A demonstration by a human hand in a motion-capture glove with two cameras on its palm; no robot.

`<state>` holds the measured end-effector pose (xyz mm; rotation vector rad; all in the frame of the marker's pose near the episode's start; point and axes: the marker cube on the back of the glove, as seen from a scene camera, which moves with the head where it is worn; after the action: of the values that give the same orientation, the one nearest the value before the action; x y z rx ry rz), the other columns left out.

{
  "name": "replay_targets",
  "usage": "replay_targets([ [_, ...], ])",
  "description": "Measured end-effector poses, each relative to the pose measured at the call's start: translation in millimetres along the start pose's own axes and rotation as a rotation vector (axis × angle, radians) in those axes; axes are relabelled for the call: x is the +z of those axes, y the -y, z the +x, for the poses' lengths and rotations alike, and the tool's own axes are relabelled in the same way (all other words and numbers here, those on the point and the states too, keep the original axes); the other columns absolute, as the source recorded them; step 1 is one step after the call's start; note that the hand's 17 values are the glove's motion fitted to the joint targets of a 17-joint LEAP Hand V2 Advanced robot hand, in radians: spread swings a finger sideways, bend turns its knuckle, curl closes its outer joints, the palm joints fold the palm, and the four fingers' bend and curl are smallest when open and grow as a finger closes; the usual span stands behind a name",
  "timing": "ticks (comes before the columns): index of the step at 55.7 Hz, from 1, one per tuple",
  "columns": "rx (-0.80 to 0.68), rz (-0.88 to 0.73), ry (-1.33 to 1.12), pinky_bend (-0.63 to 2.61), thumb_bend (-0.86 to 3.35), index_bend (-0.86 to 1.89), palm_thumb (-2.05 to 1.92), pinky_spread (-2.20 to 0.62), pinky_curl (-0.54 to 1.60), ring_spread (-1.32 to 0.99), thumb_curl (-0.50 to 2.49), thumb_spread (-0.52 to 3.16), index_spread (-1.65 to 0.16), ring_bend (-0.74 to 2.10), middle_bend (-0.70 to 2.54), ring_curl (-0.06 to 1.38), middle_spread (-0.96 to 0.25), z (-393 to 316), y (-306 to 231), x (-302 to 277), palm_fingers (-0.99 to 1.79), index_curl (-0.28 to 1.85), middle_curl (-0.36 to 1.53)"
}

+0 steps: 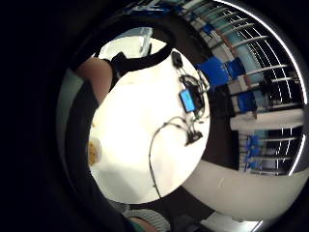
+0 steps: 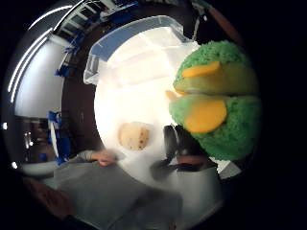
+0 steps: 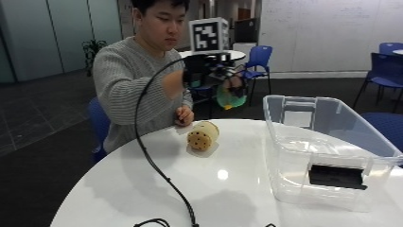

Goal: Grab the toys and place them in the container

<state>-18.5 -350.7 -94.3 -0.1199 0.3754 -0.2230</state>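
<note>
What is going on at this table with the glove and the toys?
A person sits at a round white table, tidying toys into a clear plastic container. The gloved right hand holds a green and yellow plush toy in the air, not yet over the container. A tan toy with dark dots lies on the table. The bare hand rests near it.

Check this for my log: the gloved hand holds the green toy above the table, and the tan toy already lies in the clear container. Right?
Not quite. The tan toy lies on the table, beside the clear container, as the outside view shows. The gloved hand does hold the green toy above the table.
</note>
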Motion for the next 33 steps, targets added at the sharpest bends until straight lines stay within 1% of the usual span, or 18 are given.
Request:
replay_targets([
  [2, -0.032, 0.016, -0.003, 0.73, -0.01, 0.18, 0.37, -0.23, 0.32, -0.50, 0.36, 1.40, -0.38, 1.11, 0.73, 0.41, -0.29, -3.4, 25.0, -2.3, 0.49, 0.32, 0.56],
  [6, -0.024, 0.032, 0.097, 0.73, -0.01, 0.18, 0.37, -0.23, 0.32, -0.50, 0.36, 1.39, -0.39, 1.11, 0.72, 0.41, -0.29, -28.9, 73.1, -10.9, 0.48, 0.33, 0.56],
  [11, -0.030, 0.021, -0.090, 0.73, -0.01, 0.17, 0.37, -0.23, 0.33, -0.50, 0.36, 1.39, -0.39, 1.10, 0.72, 0.41, -0.28, -47.9, 145.0, 1.4, 0.48, 0.34, 0.56],
  [13, -0.028, 0.005, -0.084, 0.74, -0.01, 0.18, 0.37, -0.23, 0.33, -0.50, 0.36, 1.39, -0.39, 1.10, 0.72, 0.41, -0.28, -67.6, 174.7, 5.5, 0.46, 0.34, 0.56],
  [16, -0.029, -0.013, -0.016, 0.74, -0.01, 0.17, 0.36, -0.23, 0.33, -0.50, 0.36, 1.39, -0.39, 1.10, 0.72, 0.41, -0.29, -95.1, 203.7, 9.0, 0.46, 0.35, 0.56],
  [24, -0.053, -0.042, 0.114, 0.75, -0.01, 0.17, 0.36, -0.23, 0.34, -0.50, 0.35, 1.39, -0.38, 1.10, 0.71, 0.41, -0.28, -130.7, 237.7, 21.8, 0.45, 0.36, 0.56],
  [28, -0.082, -0.056, 0.113, 0.76, -0.01, 0.17, 0.36, -0.23, 0.34, -0.50, 0.35, 1.39, -0.38, 1.10, 0.72, 0.42, -0.29, -134.3, 243.2, 32.5, 0.44, 0.36, 0.56],
  [33, -0.043, -0.114, 0.104, 0.77, -0.01, 0.16, 0.35, -0.22, 0.34, -0.50, 0.34, 1.38, -0.38, 1.11, 0.71, 0.42, -0.29, -139.4, 246.9, 49.3, 0.43, 0.37, 0.56],
])
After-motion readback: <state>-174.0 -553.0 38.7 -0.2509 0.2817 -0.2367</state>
